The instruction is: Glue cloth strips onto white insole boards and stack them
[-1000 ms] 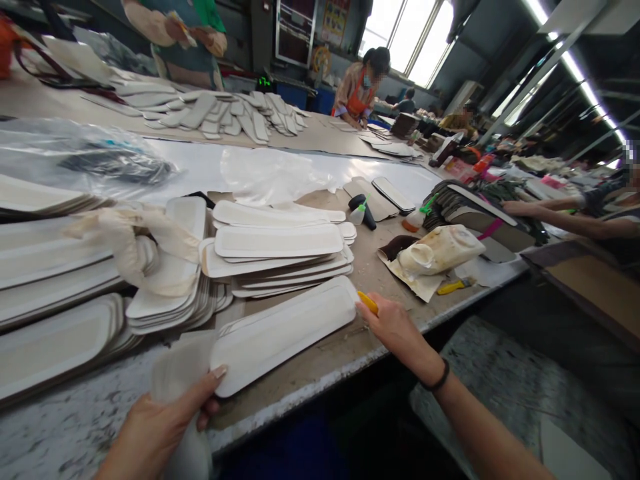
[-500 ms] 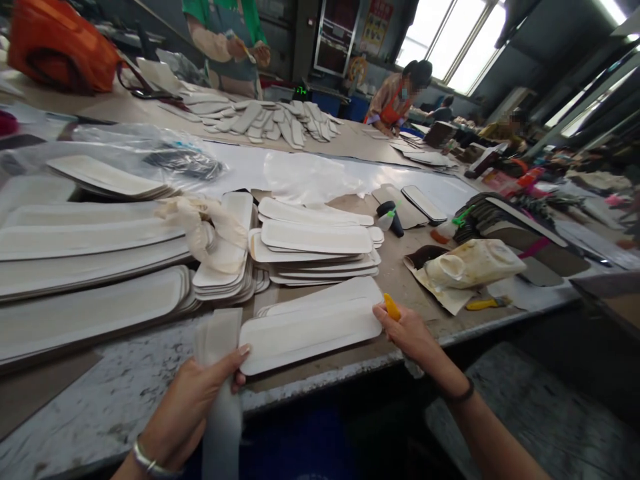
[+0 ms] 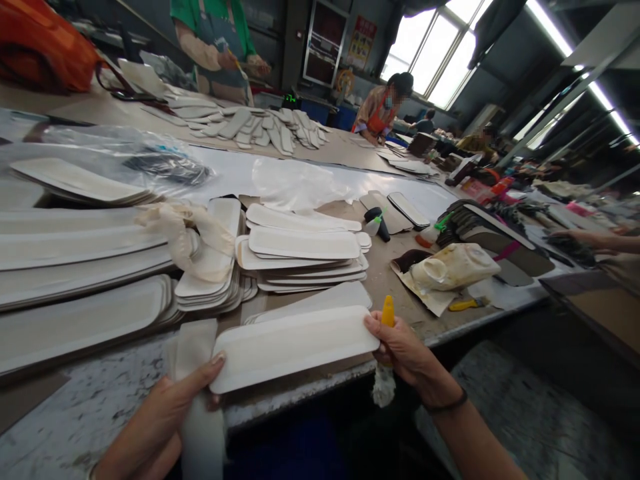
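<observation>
Showing cream panel [image 3: 297,345], whiter border [image 3: 300,363] | left fingers [image 3: 212,367] gripping one end | right fingers [image 3: 374,326], other (plus brush [image 3: 388,311])

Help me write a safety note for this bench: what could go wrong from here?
The right hand holds the yellow-handled brush while also pinching the white panel, so the brush's whitish end, hanging below, might smear the panel if the wrist turns.

The pale strip at the left hand hangs past the table edge and could slide off if that hand loosens.
</observation>
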Action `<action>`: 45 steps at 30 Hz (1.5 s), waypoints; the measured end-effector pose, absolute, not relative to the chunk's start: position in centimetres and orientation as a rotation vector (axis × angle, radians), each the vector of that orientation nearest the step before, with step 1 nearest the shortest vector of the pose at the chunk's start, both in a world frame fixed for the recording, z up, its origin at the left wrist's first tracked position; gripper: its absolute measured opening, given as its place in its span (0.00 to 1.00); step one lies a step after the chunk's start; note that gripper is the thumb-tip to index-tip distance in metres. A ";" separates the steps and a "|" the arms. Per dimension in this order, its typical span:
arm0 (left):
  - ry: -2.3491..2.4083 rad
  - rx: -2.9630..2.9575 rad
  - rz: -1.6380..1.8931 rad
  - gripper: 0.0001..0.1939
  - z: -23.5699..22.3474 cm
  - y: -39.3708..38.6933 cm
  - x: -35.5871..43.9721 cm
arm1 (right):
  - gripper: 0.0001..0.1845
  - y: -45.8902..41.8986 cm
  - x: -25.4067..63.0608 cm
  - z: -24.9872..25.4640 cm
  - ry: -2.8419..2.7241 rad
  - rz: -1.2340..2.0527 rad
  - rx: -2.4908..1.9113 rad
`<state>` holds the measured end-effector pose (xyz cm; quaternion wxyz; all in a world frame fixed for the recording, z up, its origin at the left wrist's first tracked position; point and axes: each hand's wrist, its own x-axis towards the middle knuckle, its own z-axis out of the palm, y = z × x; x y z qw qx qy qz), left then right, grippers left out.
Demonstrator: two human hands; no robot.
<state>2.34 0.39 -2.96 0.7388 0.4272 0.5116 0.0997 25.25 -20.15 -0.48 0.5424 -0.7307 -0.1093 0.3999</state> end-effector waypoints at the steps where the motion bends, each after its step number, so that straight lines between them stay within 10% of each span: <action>1: 1.094 0.830 0.194 0.19 -3.1 0.5 2.4 | 0.29 -20.1 25.2 -0.7 -0.201 0.987 -1.648; 13: 0.945 0.985 0.405 0.22 1.1 3.4 5.6 | 0.28 -14.7 32.3 5.1 -0.363 0.736 -1.666; 23: 1.123 1.355 0.188 0.27 -3.3 1.1 5.9 | 0.21 -14.2 36.1 3.9 -0.710 -0.240 -2.511; 45: 1.173 1.328 0.254 0.22 -2.6 0.9 6.3 | 0.10 -12.2 29.8 1.6 -1.220 0.093 -3.058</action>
